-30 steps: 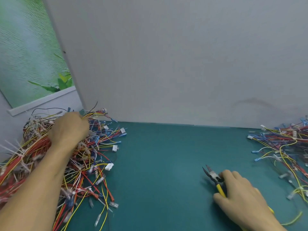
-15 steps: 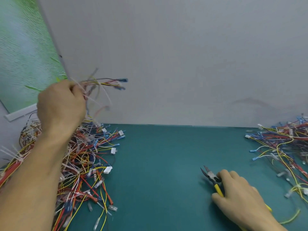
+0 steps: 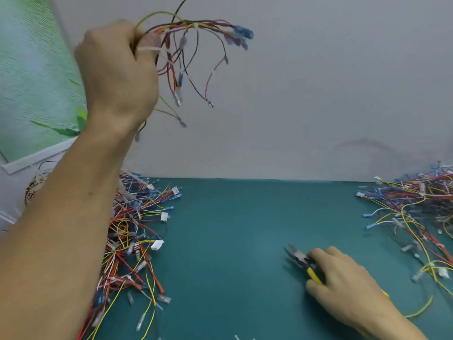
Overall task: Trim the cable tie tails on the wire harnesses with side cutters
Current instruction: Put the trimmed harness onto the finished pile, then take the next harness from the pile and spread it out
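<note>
Wire harness (image 3: pixel 193 47): one, held aloft at 11 o'clock in the view, well above the mat; red, black and yellow leads fan out toward 3 o'clock and droop, ending in blue and clear terminals. White cable tie (image 3: pixel 149 48) visible on the bundle at the fingers.
Left hand (image 3: pixel 117 72): raised, fist clenched around the harness bundle.
Side cutters (image 3: pixel 302 262): yellow-handled, lying on the mat at 5 o'clock, dark blades pointing toward 10 o'clock and slightly parted.
Right hand (image 3: pixel 343 283): resting over the cutter handles, fingers curled on them.
Left heap (image 3: pixel 132 231) of harnesses: at 8 o'clock, partly hidden by the forearm.
Right heap (image 3: pixel 416 212) of harnesses: at 3 o'clock.
Green mat (image 3: pixel 232 241): covers the bench between the heaps.
Grey wall (image 3: pixel 318 94): behind, at 12 o'clock.
</note>
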Demonstrator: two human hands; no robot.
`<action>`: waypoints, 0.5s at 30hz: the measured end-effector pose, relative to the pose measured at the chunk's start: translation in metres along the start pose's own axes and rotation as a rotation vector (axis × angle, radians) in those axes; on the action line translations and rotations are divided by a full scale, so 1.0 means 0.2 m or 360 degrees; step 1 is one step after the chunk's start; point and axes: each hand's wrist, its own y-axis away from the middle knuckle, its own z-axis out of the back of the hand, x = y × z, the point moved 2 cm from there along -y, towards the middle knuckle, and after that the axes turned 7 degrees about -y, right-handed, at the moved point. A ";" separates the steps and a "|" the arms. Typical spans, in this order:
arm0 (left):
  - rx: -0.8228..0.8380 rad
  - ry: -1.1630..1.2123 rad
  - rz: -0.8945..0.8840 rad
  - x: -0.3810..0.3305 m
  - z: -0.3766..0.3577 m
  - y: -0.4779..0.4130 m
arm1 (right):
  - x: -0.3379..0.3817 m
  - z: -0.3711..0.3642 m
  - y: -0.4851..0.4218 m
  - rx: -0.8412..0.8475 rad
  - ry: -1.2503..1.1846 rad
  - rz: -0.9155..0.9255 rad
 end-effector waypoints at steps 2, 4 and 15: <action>-0.0017 -0.0017 -0.0027 -0.01 -0.03 0.01 | 0.04 0.00 0.01 0.0135 -0.0050 0.0100; 0.0105 0.0021 0.0026 -0.01 -0.05 0.02 | 0.08 0.00 0.03 0.0264 -0.0092 0.0195; 0.0652 0.0825 0.0193 -0.46 -0.19 -0.01 | 0.10 0.06 0.04 0.0468 -0.0476 0.0126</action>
